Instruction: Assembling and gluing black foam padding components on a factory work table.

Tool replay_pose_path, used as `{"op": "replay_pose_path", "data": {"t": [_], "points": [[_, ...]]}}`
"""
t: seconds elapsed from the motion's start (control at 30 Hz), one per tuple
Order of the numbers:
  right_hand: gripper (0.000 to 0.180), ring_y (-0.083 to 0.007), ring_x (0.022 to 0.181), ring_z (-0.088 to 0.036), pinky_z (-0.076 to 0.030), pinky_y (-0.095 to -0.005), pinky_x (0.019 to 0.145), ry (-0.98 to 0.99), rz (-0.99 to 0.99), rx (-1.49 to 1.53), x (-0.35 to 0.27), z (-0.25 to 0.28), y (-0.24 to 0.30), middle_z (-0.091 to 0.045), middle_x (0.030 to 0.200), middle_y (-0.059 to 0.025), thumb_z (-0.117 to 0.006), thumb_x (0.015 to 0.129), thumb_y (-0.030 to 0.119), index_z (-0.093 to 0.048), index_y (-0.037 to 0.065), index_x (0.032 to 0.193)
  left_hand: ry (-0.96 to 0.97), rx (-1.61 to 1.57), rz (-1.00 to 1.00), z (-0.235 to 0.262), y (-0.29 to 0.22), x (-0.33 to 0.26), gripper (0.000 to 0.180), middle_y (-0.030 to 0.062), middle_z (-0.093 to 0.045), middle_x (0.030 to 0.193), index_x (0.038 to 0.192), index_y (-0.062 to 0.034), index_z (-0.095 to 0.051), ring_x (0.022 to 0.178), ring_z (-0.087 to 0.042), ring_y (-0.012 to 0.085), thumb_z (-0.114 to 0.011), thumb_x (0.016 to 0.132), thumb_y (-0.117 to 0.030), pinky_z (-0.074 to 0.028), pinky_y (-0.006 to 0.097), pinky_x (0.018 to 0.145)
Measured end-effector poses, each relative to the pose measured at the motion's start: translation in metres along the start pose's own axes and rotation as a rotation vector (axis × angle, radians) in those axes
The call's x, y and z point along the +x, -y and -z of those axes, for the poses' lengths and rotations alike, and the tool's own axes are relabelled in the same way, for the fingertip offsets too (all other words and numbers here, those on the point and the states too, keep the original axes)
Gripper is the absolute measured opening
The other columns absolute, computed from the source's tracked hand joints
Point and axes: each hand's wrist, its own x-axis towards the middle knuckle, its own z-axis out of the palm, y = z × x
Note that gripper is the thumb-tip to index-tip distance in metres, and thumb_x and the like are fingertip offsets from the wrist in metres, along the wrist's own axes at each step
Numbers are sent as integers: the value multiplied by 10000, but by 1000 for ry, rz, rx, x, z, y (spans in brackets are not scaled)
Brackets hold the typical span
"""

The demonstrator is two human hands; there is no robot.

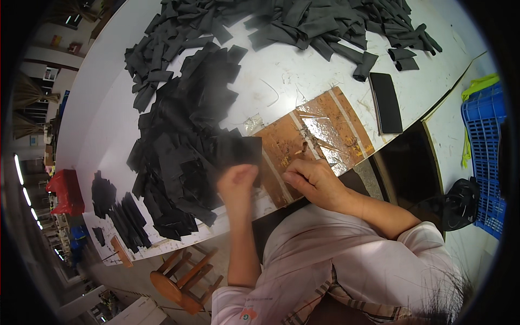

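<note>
My left hand point(238, 181) is blurred by motion at the near right edge of a heap of flat black fabric pieces point(179, 146). It looks curled, and its fingertips are smeared. Just beyond it lies one dark fabric piece point(241, 150), overlapping the left side of a brown board point(279, 142); whether the hand grips it is unclear. My right hand point(317, 181) rests over the board's near edge with its fingers closed together. Whatever is in those fingers is hidden. A small dark brown bit point(304, 147) shows on the board just beyond them. Pale tape strips and shiny clear film cover parts of the board.
Folded black fabric pieces point(325, 24) are heaped along the far side of the white table point(108, 103). A dark phone point(385, 103) lies right of the board. A blue plastic basket point(485, 157) stands at right, a wooden stool point(181, 279) at lower left, a red container point(66, 192) beyond.
</note>
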Motion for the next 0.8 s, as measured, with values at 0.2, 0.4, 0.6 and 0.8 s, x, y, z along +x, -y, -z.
{"op": "replay_pose_path", "data": {"t": [0.2,0.4,0.6,0.8], "points": [[134,-188,572,-538,-418,-268,502,42,-44,101,15,-1,26,-547,633,-87,-649,702,69,-581,-4,790,265,-759,453,14,-49,-22,104,64,-574,656,833,26,-559,496,-537,125,-587,733,16,-427,194,434],[129,-235,586,-546,-431,-306,508,-84,272,82,14,-4,21,-543,644,-90,-640,652,19,-596,3,771,128,-318,28,-3,-65,-38,73,85,-598,708,826,27,-568,538,-568,129,-575,757,6,-456,216,456],[106,-293,591,-536,-434,-349,519,-199,205,-270,18,-17,17,-522,679,-130,-582,658,-3,-580,11,763,-172,-330,-48,-23,-62,-42,51,77,-582,680,811,19,-556,519,-551,94,-571,763,14,-429,194,440],[48,-130,478,-466,-363,-225,438,-153,37,-96,16,-13,28,-490,586,-52,-589,672,-11,-585,9,715,170,-1117,359,-1,-44,-29,250,66,-552,728,976,20,-452,399,-355,35,-541,743,43,-255,153,367]]}}
